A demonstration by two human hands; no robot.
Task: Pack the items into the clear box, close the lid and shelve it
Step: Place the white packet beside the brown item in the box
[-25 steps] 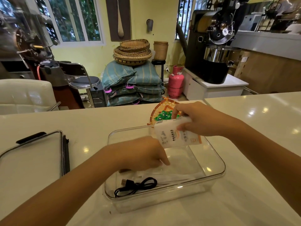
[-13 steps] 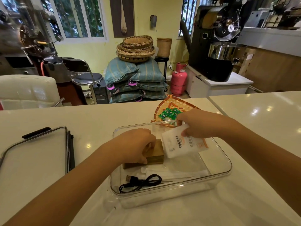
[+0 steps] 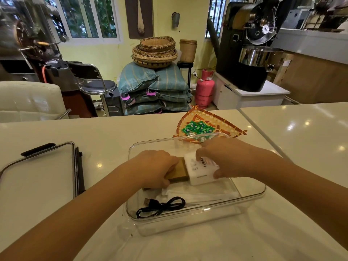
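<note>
The clear box (image 3: 250,196) stands open on the white counter in front of me. Inside it, my left hand (image 3: 156,168) grips a brown-gold block (image 3: 180,171) at the box's left middle. My right hand (image 3: 224,159) holds a white packet (image 3: 199,172) with red print, lying flat against the block's right side. A coiled black USB cable (image 3: 162,206) and a clear plastic sleeve (image 3: 199,196) lie on the box floor near the front. The box's lid (image 3: 39,172) with black clasps rests on the counter to the left.
A woven fan-shaped tray (image 3: 218,119) with several green sachets (image 3: 197,128) sits just behind the box. Beyond the counter stand a white chair (image 3: 28,100), a stool (image 3: 98,87), stacked sacks with baskets, a pink gas cylinder (image 3: 204,89) and a black roaster machine (image 3: 248,44).
My right hand has lowered the white packet from above the rim down into the box, flat beside the block. My left hand shifted back onto the brown-gold block.
</note>
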